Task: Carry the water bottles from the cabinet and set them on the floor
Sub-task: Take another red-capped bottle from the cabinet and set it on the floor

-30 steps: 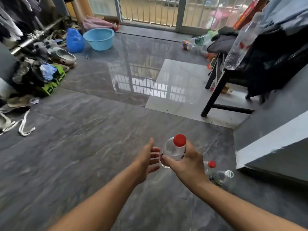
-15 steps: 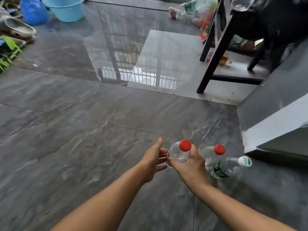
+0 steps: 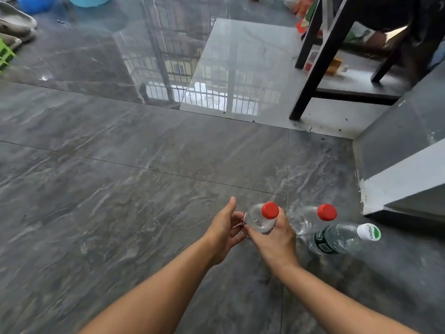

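Right hand (image 3: pixel 272 242) gripping bottle (image 3: pixel 258 219), seemingly upright, red cap up, left hand (image 3: pixel 222 231) open beside

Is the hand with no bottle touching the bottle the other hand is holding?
Cannot tell. In the head view the left hand has open fingers right beside the held bottle, gripped by the right hand.

light: bright daylight from ahead | glare: window-grille reflection on glossy floor (image 3: pixel 204 92) | blur: slight, edges | distortion: wide-angle bowing at edges
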`<act>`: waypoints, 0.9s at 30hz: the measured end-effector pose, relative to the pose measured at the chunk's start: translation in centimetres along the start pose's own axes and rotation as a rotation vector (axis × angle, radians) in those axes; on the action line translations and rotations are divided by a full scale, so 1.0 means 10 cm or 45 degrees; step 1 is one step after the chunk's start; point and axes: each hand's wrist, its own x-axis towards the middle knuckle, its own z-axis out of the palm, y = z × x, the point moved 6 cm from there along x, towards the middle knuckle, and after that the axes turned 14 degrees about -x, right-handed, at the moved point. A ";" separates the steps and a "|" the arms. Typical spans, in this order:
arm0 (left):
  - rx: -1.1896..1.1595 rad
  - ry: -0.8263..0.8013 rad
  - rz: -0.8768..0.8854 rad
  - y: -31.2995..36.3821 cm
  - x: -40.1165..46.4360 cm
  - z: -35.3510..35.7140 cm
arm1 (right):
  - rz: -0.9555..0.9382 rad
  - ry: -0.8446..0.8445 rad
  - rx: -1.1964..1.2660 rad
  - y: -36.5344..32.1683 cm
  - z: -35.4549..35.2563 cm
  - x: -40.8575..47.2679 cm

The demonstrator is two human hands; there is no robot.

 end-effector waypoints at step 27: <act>1.441 0.323 0.508 1.31 -1.53 0.67 | -0.142 -0.603 -0.497 -0.90 -1.51 -0.14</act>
